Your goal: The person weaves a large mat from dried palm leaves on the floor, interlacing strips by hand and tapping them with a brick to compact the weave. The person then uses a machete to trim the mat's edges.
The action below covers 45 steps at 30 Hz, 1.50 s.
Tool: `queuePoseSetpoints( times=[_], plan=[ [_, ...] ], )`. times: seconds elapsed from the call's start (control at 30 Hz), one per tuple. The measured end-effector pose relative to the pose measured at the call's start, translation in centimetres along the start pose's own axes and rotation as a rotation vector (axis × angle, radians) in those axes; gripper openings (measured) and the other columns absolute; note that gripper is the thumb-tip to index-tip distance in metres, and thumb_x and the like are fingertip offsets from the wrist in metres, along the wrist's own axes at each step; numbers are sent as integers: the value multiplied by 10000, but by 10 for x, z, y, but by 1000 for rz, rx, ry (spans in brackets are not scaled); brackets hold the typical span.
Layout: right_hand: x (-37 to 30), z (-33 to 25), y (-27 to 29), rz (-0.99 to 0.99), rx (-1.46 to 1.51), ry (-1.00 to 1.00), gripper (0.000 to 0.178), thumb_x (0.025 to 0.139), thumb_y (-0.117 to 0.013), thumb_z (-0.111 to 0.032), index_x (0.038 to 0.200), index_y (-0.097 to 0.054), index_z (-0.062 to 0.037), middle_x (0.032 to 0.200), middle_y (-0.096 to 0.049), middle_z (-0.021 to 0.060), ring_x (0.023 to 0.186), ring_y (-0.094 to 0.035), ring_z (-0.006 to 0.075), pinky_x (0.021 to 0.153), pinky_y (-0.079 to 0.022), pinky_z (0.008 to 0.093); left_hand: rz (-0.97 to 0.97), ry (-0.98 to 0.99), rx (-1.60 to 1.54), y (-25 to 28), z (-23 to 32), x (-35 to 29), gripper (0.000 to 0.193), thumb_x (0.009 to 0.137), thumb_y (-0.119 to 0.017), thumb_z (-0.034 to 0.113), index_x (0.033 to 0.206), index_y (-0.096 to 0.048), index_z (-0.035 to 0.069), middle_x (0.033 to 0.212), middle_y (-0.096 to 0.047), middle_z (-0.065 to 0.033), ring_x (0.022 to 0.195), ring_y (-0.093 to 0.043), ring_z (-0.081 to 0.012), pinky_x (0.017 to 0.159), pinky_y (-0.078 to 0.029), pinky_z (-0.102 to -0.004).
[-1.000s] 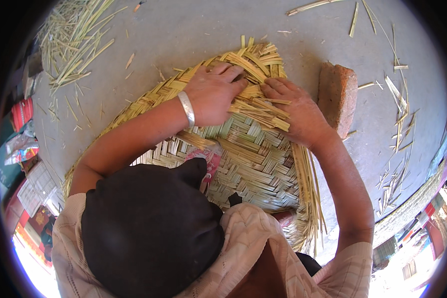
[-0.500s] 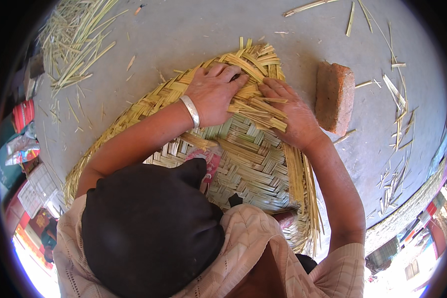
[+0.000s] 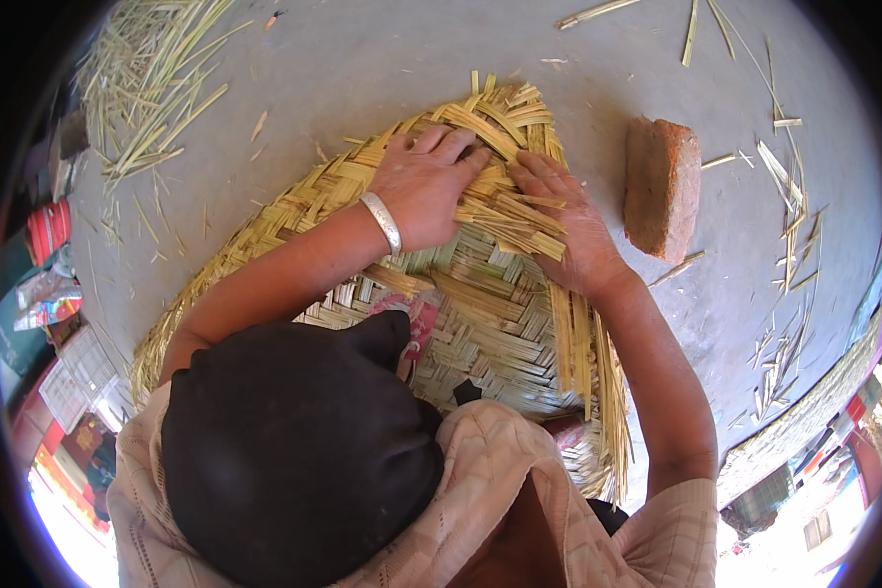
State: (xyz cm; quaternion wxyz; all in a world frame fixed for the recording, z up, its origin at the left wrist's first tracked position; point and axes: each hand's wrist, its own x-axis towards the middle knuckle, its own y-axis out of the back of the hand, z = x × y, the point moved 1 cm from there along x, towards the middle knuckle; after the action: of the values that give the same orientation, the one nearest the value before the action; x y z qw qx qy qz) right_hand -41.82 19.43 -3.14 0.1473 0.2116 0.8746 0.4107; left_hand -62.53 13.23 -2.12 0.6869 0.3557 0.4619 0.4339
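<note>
the mat [image 3: 500, 348], woven of flat straw strips, lies on the grey floor [image 3: 363, 59] before the seated person, its corner pointing away and its near part hidden by the body. both hands work at the far end. the left hand [image 3: 418, 186], a silver bangle [image 3: 380, 223] at its wrist, rests on the yellow border with fingers bent over the weave. the right hand [image 3: 566, 220] lies opposite, fingertips on the weave, the cut ends of several strips [image 3: 512, 230] meeting its palm side. the two hands are near each other but apart; from where i stand, i cannot tell whether either is closed on a strip, since thumbs and undersides are hidden. long loose ends [image 3: 610, 421] trail down the mat's right edge. to the right, a brick [image 3: 661, 191] rests near the right hand; beyond it, straw scraps [image 3: 792, 191] are scattered. at upper left, a straw heap [image 3: 142, 98] spreads.
</note>
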Motion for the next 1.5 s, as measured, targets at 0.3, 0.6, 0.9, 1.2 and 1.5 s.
queuePoseSetpoints(
  times=[0.3, 0.6, 0.9, 1.2, 1.5],
  plan=[
    [-6, -12, -27, 148, -26, -99, 600, 817, -627, -112, 1399, -501, -42, 1484, -451, 163, 1398, -371, 377, 1151, -325, 480, 28, -75, -276, 4, -26, 0, 697, 688, -754, 189, 1359, -569, 166, 1429, -496, -112, 1322, -468, -315, 1084, -384, -463],
    [-5, -14, -31, 188, -54, -97, 610, 803, -609, -92, 1403, -499, -66, 1477, -451, 160, 1382, -389, 375, 1141, -335, 491, 63, -126, -163, -2, -28, -5, 497, 748, -736, 181, 1236, -651, 150, 1386, -544, -106, 1283, -509, -316, 1073, -402, -461],
    [-2, -24, -31, -42, -135, -263, 526, 864, -607, -190, 1378, -552, -91, 1471, -472, 139, 1421, -357, 329, 1187, -263, 462, 120, 19, -264, 4, -25, -7, 350, 851, -680, 250, 1171, -644, 113, 1009, -692, -157, 947, -656, -365, 824, -525, -434],
    [-1, -25, -47, 129, -313, -173, 572, 853, -561, -154, 1421, -516, -111, 1530, -398, 155, 1452, -317, 308, 1196, -250, 453, 25, 87, -415, 17, -41, 5, 380, 936, -636, 403, 1177, -661, 110, 980, -710, -160, 906, -668, -372, 813, -530, -437],
    [2, -30, -78, 234, -382, -224, 628, 880, -563, -269, 1461, -439, -66, 1540, -383, 157, 1449, -322, 329, 1195, -234, 484, 259, -32, -238, -22, -12, -13, 421, 754, -726, 171, 1162, -655, 95, 1209, -656, -121, 1129, -610, -322, 947, -478, -419]
  ],
)
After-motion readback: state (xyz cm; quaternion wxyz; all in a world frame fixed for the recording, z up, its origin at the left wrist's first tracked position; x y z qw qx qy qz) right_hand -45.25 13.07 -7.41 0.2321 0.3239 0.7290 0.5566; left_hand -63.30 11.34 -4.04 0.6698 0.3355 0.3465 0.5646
